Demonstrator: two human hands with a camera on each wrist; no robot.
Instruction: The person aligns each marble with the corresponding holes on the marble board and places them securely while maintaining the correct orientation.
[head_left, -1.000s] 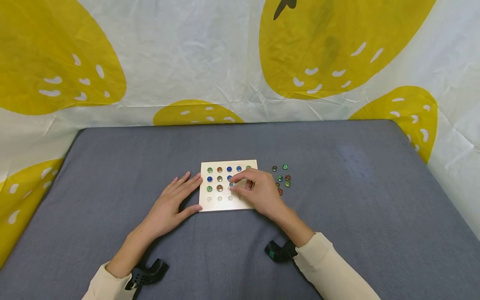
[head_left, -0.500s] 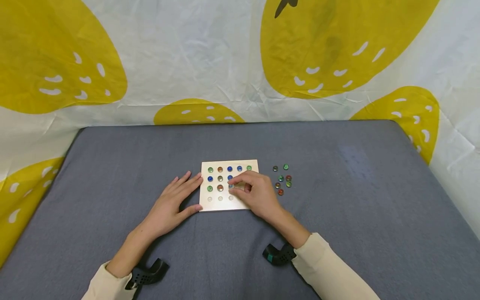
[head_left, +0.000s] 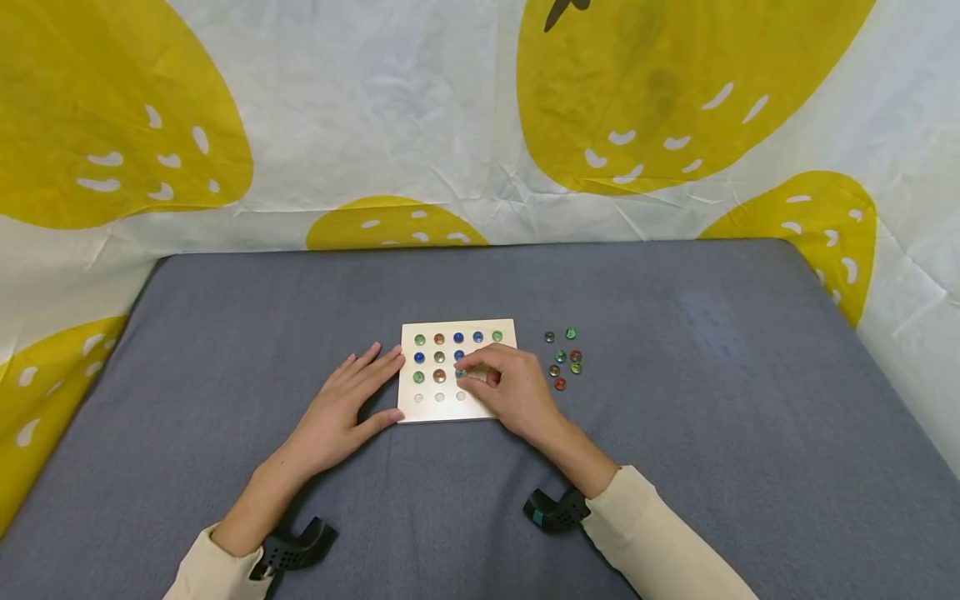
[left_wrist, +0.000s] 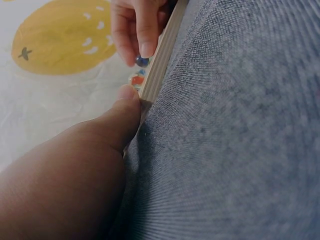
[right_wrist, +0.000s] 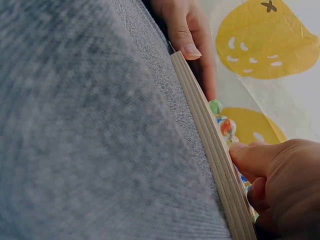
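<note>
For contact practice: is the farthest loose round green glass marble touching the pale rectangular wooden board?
Apart: the head view shows grey cloth separating marble from board.

- From where I stand, both arms reach forward from the body, angled inward, so the hands nearly meet in front.
- The left hand (head_left: 348, 408) lies palm down, its fingers (head_left: 375, 372) extended and slightly fanned.
- Its left thumb (head_left: 381, 425) sticks out to the side, well apart from the forefinger, leaving a wide gap.
- The right hand (head_left: 517, 387) is bent into a pinch, right thumb (head_left: 480, 392) and right forefinger (head_left: 483, 355) tip to tip, nearly together.
- Its other fingers curl in towards the palm.
- Cream sleeves, the left sleeve (head_left: 221, 571) and the right sleeve (head_left: 660, 533), stop short of the bare wrists.
</note>
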